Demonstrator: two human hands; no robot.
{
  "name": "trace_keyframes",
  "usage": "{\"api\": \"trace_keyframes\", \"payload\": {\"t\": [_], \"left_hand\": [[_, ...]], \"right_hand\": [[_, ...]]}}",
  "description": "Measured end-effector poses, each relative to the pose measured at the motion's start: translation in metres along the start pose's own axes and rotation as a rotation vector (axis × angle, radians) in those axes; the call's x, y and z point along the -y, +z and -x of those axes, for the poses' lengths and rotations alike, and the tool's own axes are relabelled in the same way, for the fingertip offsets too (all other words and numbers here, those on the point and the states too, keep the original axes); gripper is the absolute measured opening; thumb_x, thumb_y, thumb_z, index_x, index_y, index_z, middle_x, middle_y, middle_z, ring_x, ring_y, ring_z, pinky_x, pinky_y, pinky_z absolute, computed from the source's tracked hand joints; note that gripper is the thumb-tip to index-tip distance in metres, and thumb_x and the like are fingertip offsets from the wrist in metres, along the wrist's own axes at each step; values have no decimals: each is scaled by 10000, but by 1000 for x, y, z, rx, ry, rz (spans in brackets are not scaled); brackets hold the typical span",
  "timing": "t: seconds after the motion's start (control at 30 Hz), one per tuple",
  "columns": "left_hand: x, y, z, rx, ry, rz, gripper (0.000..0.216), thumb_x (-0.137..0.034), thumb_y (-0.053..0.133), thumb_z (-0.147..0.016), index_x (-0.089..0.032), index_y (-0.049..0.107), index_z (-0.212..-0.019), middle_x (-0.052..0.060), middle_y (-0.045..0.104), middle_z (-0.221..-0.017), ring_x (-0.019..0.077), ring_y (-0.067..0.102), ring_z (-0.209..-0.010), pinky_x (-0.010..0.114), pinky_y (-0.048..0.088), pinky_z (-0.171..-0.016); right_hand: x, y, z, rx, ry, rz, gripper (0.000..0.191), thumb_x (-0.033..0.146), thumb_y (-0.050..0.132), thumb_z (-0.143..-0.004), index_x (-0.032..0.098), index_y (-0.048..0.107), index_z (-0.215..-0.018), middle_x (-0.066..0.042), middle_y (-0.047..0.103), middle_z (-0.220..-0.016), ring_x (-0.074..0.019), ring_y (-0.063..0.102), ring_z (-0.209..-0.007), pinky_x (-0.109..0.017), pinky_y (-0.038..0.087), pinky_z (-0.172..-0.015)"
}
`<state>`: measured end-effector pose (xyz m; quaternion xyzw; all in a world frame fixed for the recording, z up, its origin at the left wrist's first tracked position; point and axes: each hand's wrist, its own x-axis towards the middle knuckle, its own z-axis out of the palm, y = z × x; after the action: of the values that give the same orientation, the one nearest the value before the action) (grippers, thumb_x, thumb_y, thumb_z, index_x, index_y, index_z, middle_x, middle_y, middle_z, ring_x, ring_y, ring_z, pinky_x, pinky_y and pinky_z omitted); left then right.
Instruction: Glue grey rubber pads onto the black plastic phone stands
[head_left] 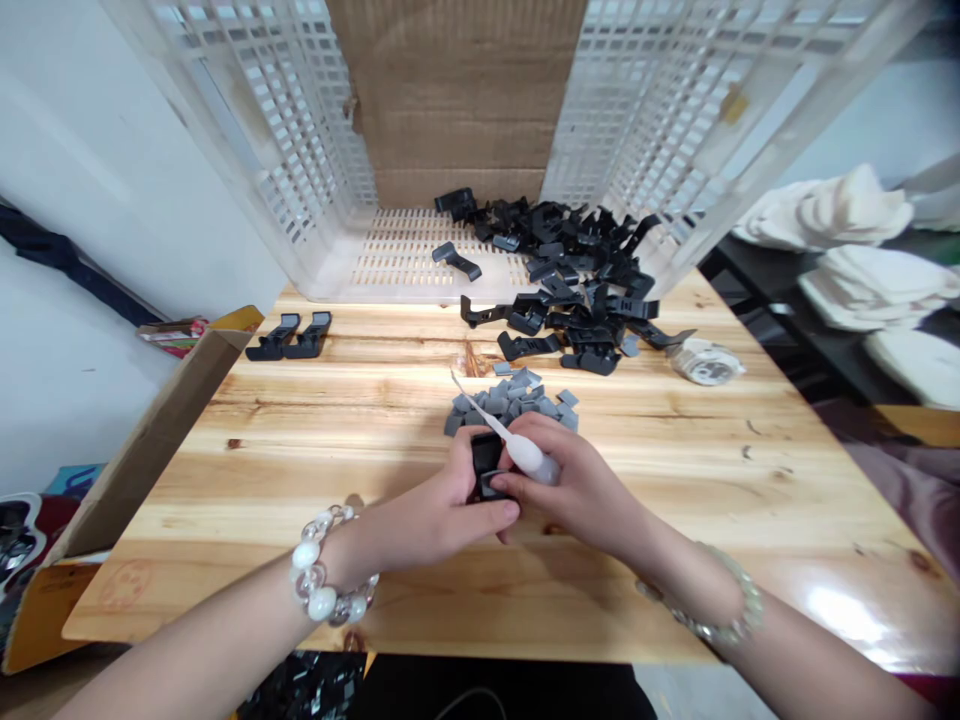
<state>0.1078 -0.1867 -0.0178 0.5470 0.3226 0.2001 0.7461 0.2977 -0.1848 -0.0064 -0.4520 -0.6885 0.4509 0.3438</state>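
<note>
My left hand (439,510) is closed around a small black plastic clip (485,463), held just above the wooden table (300,470). My right hand (577,480) grips a small white glue bottle (517,447) whose long thin nozzle points up and to the left, and its fingertips press on the same clip. Just behind my hands lies a heap of several small grey pads (517,398). Both wrists wear bead bracelets.
A pile of several black clips (577,290) spills from a white slatted crate (300,180) tipped on its side, backed with cardboard. Two clips (291,336) lie at the left. A white tape roll (709,362) sits right. A cardboard box (112,480) borders the left edge.
</note>
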Motion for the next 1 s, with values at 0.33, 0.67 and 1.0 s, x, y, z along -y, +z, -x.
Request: {"api": "trace_keyframes", "payload": {"t": [0.33,0.67,1.0], "left_hand": [[-6,7,-4,-24,51,59,260,-409,497,-962,-197,400,-1077,45,625,-859,166,650,-795,281,542,-667],[-10,-7,-3,196,18,148,306,-314,641,-891,-214,453,-1110,70,678,-962,198,718,-846,301,586,-683],[-16,-8,-10,-45,131,167,180,-281,660,-876,-151,549,-934,69,723,-873,155,705,-744,231,519,-613]], "right_hand": [[6,5,1,86,392,-535,328,229,741,-720,250,419,-779,82,534,-554,-167,611,-446,-277,441,-443],[4,2,3,164,379,-575,394,278,828,-648,238,475,-818,79,559,-581,-101,532,-470,-229,390,-455],[-9,-15,-8,-56,266,-573,381,320,831,-661,192,581,-919,46,574,-688,-105,556,-596,-247,421,-567]]}}
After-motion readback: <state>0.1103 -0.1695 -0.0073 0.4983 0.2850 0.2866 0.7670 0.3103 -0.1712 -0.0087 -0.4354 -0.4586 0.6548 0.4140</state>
